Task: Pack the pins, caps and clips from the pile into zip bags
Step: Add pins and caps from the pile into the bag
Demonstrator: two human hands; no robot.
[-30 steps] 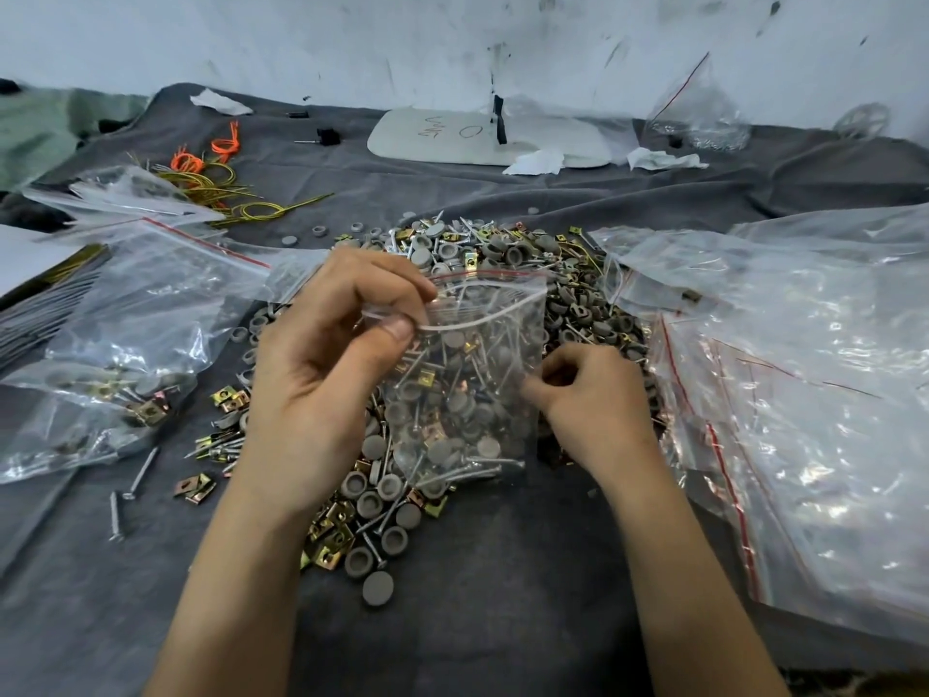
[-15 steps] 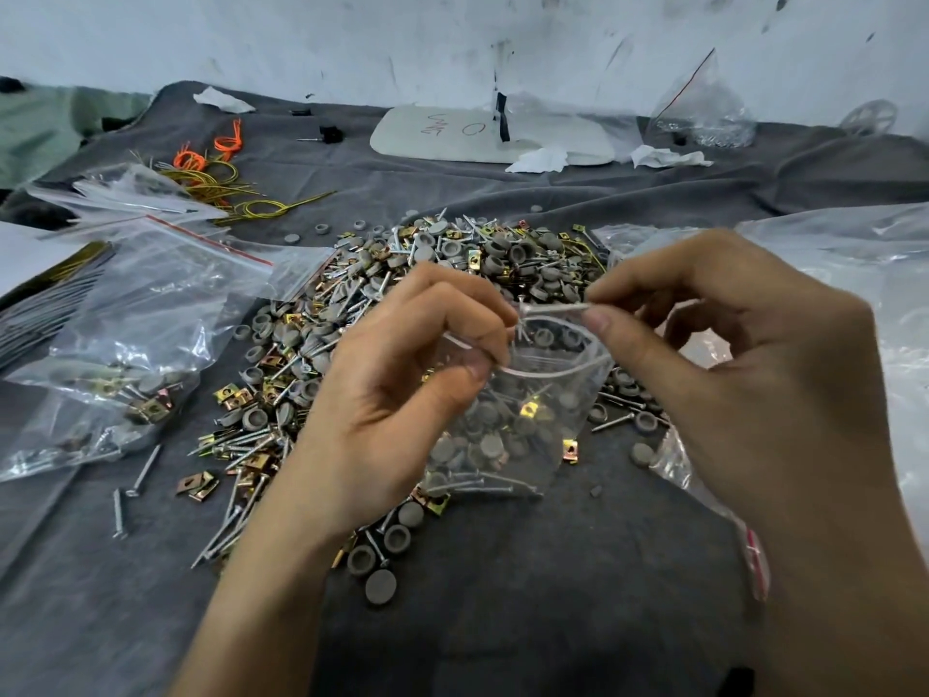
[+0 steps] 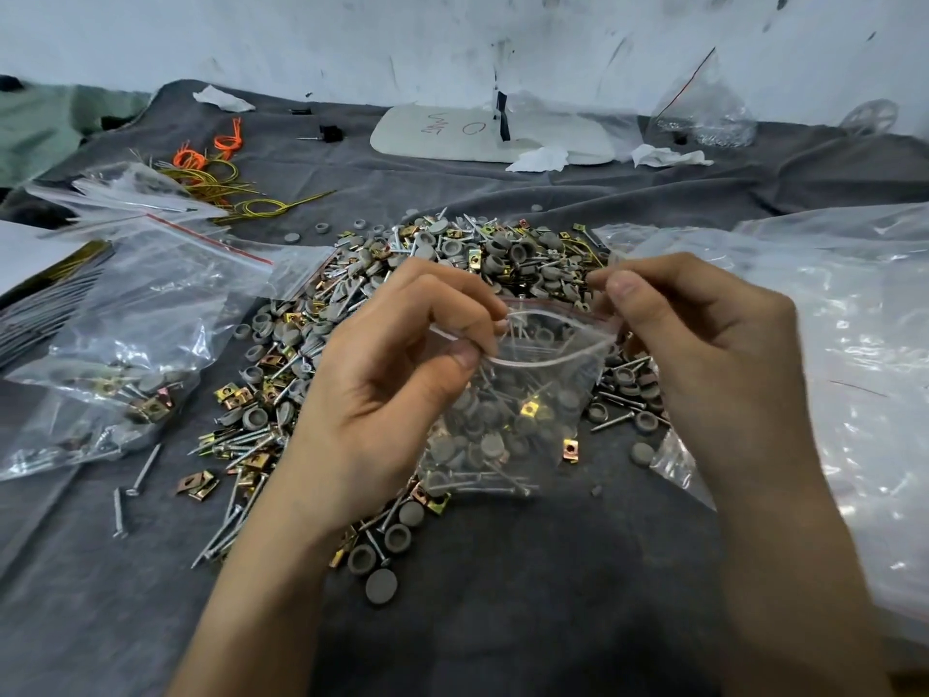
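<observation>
A small zip bag [image 3: 523,404] hangs between both hands over the near edge of the pile [image 3: 452,274], its mouth up and its closed bottom down toward the grey cloth [image 3: 502,621] that covers the surface. The mouth gapes, and its red-lined rim runs left to right, tilted a little down toward the left. The left hand [image 3: 382,389] pinches the left end of the rim between thumb and fingers [image 3: 482,314]; the right hand [image 3: 714,354] pinches the right end, thumb on top. Inside the bag lie grey caps, several pins lying mostly crosswise near the bottom, and a gold clip or two.

The pile of pins, caps and clips spreads behind and to the left of the bag, with loose pieces trailing toward the near edge under the left wrist. A filled bag [image 3: 125,354] lies flat at the left, well apart from the hands. A heap of empty clear bags [image 3: 829,354] lies at the right, just beside the right hand. Orange and yellow wire loops [image 3: 221,163] lie far left, and a white board [image 3: 477,135] sits at the back.
</observation>
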